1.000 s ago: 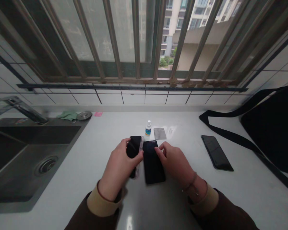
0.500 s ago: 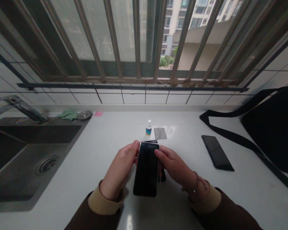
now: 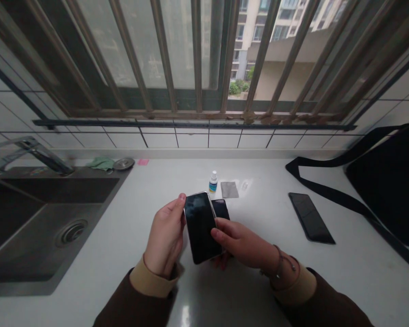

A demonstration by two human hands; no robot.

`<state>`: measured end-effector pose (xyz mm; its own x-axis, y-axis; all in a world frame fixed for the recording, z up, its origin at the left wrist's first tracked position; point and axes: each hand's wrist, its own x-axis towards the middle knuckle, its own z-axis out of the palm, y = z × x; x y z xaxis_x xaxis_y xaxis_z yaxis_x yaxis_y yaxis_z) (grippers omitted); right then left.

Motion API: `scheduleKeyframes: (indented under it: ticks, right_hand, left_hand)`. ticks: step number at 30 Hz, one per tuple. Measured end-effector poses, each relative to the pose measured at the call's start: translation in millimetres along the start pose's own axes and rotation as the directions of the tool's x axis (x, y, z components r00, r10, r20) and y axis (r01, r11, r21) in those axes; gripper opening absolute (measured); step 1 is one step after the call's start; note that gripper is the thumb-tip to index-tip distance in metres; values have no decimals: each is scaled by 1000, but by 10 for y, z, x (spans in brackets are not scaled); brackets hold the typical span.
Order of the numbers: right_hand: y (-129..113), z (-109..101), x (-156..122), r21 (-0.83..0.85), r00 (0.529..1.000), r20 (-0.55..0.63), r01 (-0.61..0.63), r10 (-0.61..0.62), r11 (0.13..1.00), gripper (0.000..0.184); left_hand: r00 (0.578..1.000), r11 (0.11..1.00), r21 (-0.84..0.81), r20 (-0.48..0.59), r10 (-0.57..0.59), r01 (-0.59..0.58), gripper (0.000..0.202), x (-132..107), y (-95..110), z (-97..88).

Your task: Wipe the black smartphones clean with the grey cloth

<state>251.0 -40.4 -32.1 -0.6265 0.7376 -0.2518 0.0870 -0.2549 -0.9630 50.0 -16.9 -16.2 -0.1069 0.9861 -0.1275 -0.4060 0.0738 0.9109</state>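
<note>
From the head camera, the steel sink (image 3: 59,190) sits at the left of the white counter (image 3: 259,290), its brushed basin sloping down to a round metal drain (image 3: 73,232), with a chrome faucet (image 3: 46,156) arching over it. Behind the sink lie a crumpled green cloth (image 3: 104,163) and a round metal strainer (image 3: 123,164). A small white bottle (image 3: 213,182) with a blue-and-yellow label stands upright on the counter; its contents cannot be seen. Just beside it lies a flat grey wipe (image 3: 229,190). At the right, a black fabric bag (image 3: 385,181) slumps against the wall, its long flat strap (image 3: 327,190) looping across the counter, and a third phone (image 3: 311,217) lies face up near that strap. The left hand (image 3: 165,238) clamps a glossy black phone (image 3: 200,227) by its left edge, tilted, with the thumb up along the side and the other fingers curled behind it. The right hand (image 3: 241,243) reaches across with its fingers (image 3: 218,234) close together, the foremost resting on the phone's glass near the lower right edge. A second phone (image 3: 221,209) shows behind the held one, partly hidden; whether it touches the counter cannot be told.
</note>
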Motion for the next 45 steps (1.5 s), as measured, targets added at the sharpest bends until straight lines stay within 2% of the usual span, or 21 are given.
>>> scheduleKeyframes:
  ticks: [5, 9, 13, 17, 21, 25, 28, 31, 34, 38, 45]
  right_hand:
    - [32, 31, 2, 113, 992, 120, 8, -22, 994, 55]
    - [39, 48, 10, 81, 991, 126, 30, -40, 996, 43]
    - [16, 28, -1, -42, 996, 34, 88, -87, 995, 36]
    - [-7, -20, -19, -213, 979, -116, 140, -167, 967, 34]
    - [-20, -42, -10, -274, 930, -277, 163, -240, 948, 41]
    - [-1, -54, 27, -128, 910, -336, 212, -244, 969, 48]
    - [23, -54, 54, 26, 934, -273, 246, -230, 969, 50]
    - [37, -29, 70, 99, 965, -179, 211, -191, 972, 69]
    - [43, -3, 79, 104, 969, -176, 196, -176, 975, 58]
    - [53, -3, 81, 80, 951, -210, 246, -225, 966, 40]
    - [83, -18, 86, 134, 944, -237, 264, -228, 955, 45]
  left_hand:
    - [996, 994, -104, -91, 6, -15, 41, 8, 36, 19]
    - [996, 985, -166, -90, 22, -36, 40, 18, 37, 18]
    - [993, 979, -201, -121, 11, -36, 33, 51, 24, -17]
    - [983, 926, -377, -165, -79, 11, 14, 58, 67, 0]
    - [987, 910, -404, -85, -133, 88, 26, 18, 126, 57]
    - [988, 929, -342, -16, -153, 139, 34, -16, 121, 63]
    - [981, 924, -340, -21, -192, 173, 38, -12, 98, 68]
    - [973, 901, -403, -92, -214, 160, 38, 10, 78, 90]
    - [971, 886, -445, -128, -204, 127, 37, 27, 63, 96]
    - [990, 915, -392, -59, -126, 93, 36, 29, 44, 61]
    - [997, 945, -320, -26, -77, 65, 27, 20, 30, -7]
